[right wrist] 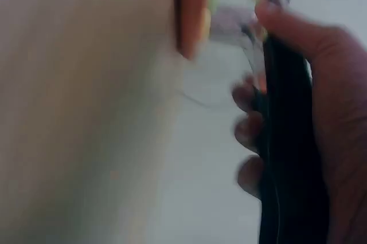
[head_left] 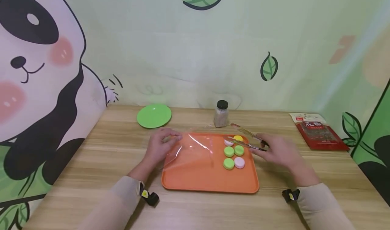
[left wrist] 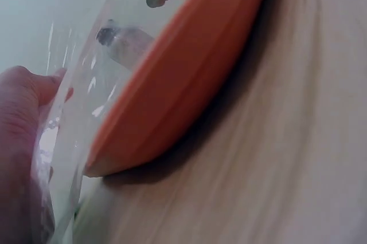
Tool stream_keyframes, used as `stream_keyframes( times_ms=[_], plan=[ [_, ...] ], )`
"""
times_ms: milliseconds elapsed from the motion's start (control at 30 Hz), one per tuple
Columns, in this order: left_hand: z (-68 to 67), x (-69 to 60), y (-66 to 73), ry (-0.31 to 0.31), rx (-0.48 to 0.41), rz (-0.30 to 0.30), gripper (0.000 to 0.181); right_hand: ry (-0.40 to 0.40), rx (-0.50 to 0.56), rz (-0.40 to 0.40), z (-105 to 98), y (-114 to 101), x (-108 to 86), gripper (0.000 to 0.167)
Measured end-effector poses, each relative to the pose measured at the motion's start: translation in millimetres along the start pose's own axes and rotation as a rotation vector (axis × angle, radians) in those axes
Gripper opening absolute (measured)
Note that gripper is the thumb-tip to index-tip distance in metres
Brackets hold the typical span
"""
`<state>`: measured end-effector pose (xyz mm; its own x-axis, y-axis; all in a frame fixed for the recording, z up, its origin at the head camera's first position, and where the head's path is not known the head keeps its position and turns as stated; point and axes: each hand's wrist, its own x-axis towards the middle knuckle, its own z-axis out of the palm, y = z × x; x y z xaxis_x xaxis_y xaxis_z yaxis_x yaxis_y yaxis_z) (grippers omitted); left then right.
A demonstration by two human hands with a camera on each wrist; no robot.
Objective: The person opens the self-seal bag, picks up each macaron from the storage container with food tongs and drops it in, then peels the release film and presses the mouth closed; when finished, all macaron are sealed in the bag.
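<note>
In the head view my left hand pinches the edge of a clear plastic bag over the left part of an orange tray. The left wrist view shows the thumb against the clear film. My right hand grips a pair of tongs by its black handle, fingers curled round it. The arms of the tongs stand apart over the tray's upper right. Beneath and beside them lie several macarons, among them a yellow one, green ones and a pink one.
A green plate lies at the back left of the wooden table. Behind the tray stands a jar with a black lid. At the back right is a red packet. A wall with a printed panda closes off the back.
</note>
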<state>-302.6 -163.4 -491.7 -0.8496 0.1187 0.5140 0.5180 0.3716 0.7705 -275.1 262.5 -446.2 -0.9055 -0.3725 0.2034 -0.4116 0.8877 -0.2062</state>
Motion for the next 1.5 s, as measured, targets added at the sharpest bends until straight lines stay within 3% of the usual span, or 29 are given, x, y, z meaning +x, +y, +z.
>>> stream_keyframes(
  times_ms=[200, 333, 500, 600, 867, 1067, 1200, 1300, 1500],
  plan=[
    [4.4, -3.3, -1.8, 0.038, -0.063, 0.028, 0.008, -0.250, -0.065, 0.033, -34, -23, 17.9, 0.065],
    [6.2, -5.2, 12.5, 0.053, -0.069, 0.023, 0.009, -0.321, -0.046, 0.036, -41, -27, 27.2, 0.041],
    [3.3, -6.3, 37.2, 0.042, -0.064, 0.040, 0.008, -0.321, -0.031, 0.010, -43, -25, 28.0, 0.033],
    [0.2, -4.5, 42.2, 0.045, -0.057, 0.049, 0.008, -0.328, -0.016, 0.003, -45, -25, 29.0, 0.034],
    [-5.4, -1.7, 38.0, 0.056, -0.074, 0.051, 0.008, -0.357, 0.030, -0.039, -47, -30, 34.8, 0.030],
    [-6.7, -5.0, 38.7, 0.060, -0.093, 0.067, 0.009, -0.297, 0.080, -0.093, -43, -31, 35.0, 0.031],
    [-7.2, -6.0, 38.8, 0.050, -0.110, 0.069, 0.009, -0.239, 0.130, -0.176, -45, -44, 35.2, 0.031],
    [-7.2, -6.2, 38.6, 0.047, -0.116, 0.075, 0.010, -0.247, 0.163, -0.231, -46, -57, 37.6, 0.028],
    [-5.7, -5.2, 37.2, 0.053, -0.107, 0.079, 0.010, -0.270, 0.218, -0.252, -51, -77, 48.1, 0.026]
  ],
)
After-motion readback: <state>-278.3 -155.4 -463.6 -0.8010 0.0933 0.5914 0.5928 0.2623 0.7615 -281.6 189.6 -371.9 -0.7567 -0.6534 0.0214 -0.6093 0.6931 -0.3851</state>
